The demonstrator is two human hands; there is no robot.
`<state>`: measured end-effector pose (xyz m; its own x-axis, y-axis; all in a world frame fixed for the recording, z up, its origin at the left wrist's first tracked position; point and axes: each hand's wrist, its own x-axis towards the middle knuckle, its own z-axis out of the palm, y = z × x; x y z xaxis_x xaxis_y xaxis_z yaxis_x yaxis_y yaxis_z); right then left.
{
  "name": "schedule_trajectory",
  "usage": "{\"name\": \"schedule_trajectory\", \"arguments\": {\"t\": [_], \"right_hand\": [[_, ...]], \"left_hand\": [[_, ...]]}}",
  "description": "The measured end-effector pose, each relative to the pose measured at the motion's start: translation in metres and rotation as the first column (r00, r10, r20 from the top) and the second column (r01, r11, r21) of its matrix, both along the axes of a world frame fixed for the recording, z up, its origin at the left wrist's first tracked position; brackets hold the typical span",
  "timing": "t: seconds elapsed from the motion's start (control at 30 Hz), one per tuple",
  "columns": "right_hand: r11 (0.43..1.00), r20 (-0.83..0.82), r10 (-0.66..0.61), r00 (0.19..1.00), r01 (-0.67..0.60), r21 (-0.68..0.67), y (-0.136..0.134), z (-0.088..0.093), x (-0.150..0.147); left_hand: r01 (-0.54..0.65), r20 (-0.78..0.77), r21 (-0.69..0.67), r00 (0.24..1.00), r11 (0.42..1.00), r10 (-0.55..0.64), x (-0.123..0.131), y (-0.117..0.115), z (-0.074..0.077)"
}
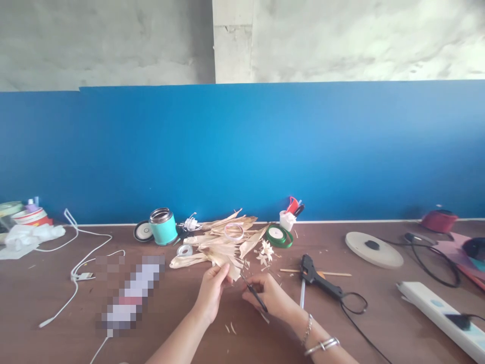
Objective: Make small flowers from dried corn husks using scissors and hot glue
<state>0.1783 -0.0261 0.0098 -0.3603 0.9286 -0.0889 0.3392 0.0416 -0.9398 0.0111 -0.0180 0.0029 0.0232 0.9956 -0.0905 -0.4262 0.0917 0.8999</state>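
My left hand [215, 289] pinches a pale dried husk piece [234, 272] between thumb and fingers. Close by on the right, my right hand [267, 293] is closed on a slim dark tool [256, 298], whose tip points at the edge of the husk piece; its exact kind is hard to make out. Beyond both hands lies a pile of dried husks [217, 241] with a clear tape roll on it. Small pale flower shapes [266, 248] lie to the right of the pile, among scraps.
A turquoise jar [163, 228] stands behind on the left. A green ribbon roll [278, 236] and a white cup of pens [287, 221] are at the back. On the right are a black glue gun [316, 278], a round white disc [374, 249] and a power strip [441, 316].
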Motion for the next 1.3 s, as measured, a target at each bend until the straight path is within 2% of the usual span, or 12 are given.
{"name": "schedule_trajectory", "arguments": {"t": [0.33,0.73,0.93,1.03,1.13,1.2,1.3], "right_hand": [[0.996,-0.018,-0.026,1.000,0.025,-0.084,0.002,-0.004,-0.002],[0.998,0.054,-0.040,0.998,0.042,-0.037,0.001,0.002,-0.003],[0.992,0.037,0.000,0.999,0.005,-0.129,0.001,-0.001,0.002],[0.983,-0.040,0.016,0.999,-0.023,-0.181,0.003,-0.003,0.006],[0.977,-0.173,-0.034,0.984,-0.004,-0.214,0.003,-0.002,0.006],[0.975,-0.273,-0.115,0.955,0.056,-0.214,0.001,0.002,0.002],[0.959,-0.416,-0.274,0.867,0.212,-0.189,-0.003,0.008,-0.005]], "left_hand": [[0.011,0.021,-0.025,1.000,1.000,-0.010,0.000,0.002,-0.008],[0.005,0.012,-0.033,1.000,0.999,-0.004,0.001,0.001,-0.006],[-0.046,0.052,-0.025,0.998,0.999,0.048,-0.003,0.005,-0.006],[-0.127,0.125,-0.035,0.983,0.991,0.131,-0.008,0.009,-0.006],[-0.173,0.162,-0.051,0.971,0.984,0.179,-0.009,0.011,-0.006],[-0.143,0.118,-0.031,0.982,0.989,0.146,-0.007,0.009,-0.007],[-0.033,-0.048,0.029,0.998,0.999,0.035,0.000,0.002,-0.007]]}}
